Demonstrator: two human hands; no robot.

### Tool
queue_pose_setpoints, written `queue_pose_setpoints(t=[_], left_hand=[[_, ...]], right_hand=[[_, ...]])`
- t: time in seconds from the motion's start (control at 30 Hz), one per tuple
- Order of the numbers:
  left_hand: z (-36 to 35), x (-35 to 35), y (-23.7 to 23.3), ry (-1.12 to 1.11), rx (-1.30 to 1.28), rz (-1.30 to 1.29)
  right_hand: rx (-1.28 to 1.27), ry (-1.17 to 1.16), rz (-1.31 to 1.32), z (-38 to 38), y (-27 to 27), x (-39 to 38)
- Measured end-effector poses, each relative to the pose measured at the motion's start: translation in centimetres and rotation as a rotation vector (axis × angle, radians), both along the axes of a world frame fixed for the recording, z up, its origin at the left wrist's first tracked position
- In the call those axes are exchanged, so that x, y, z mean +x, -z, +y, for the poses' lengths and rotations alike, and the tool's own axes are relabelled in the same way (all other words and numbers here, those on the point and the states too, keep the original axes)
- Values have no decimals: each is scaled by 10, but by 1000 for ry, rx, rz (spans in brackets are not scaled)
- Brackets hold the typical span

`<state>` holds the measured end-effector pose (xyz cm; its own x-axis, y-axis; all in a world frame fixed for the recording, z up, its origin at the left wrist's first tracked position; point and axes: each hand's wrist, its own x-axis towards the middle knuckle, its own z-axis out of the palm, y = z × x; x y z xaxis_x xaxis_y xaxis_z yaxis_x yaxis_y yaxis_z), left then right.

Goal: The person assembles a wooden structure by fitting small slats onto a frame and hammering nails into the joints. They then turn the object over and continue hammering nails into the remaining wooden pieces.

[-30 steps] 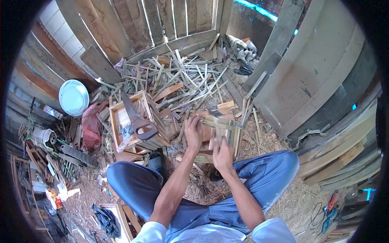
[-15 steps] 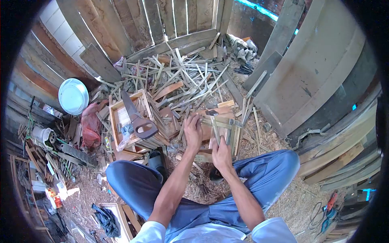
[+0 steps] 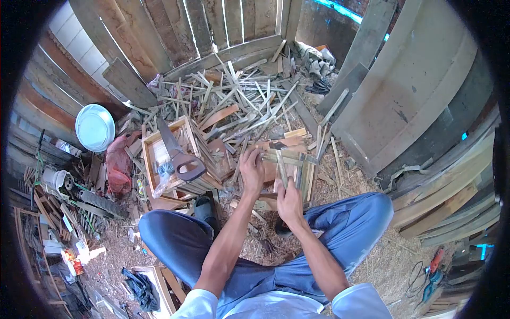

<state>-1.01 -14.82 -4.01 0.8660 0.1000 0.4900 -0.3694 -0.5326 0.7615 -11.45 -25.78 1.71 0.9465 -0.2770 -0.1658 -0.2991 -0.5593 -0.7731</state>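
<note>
My right hand [image 3: 290, 203] is wrapped round the pale wooden handle of a hammer [image 3: 281, 167]. A dark head shows at its far end, over the wooden frame [image 3: 307, 183] between my feet. My left hand [image 3: 252, 169] is closed at the frame's far left corner, fingers bent together. Whatever it pinches there is hidden or too small to name. The frame is built of thin slats, and its near left part is partly covered by my hands.
Left of the frame, a handsaw [image 3: 183, 162] lies on a stack of wooden frames [image 3: 150, 167]. Scrap sticks [image 3: 249, 106] pile up beyond. A white basin [image 3: 95, 127] leans at the left. Boards [image 3: 409, 101] stand at the right, and a corded power tool [image 3: 434, 276] lies lower right.
Both hands keep nearly the same places, and the hammer has barely shifted. The whole view has slid very slightly.
</note>
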Motion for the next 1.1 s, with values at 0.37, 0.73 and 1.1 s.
queue_pose_setpoints(t=[0.37,0.73,1.1], left_hand=[[0,-6,-10,20,-189,90],[9,-5,5,102,-486,201],[2,-7,-9,-80,-426,391]], right_hand=[[33,25,-57,-11,-16,1],[78,16,140,-9,-15,-2],[59,-5,116,-6,8,-2]])
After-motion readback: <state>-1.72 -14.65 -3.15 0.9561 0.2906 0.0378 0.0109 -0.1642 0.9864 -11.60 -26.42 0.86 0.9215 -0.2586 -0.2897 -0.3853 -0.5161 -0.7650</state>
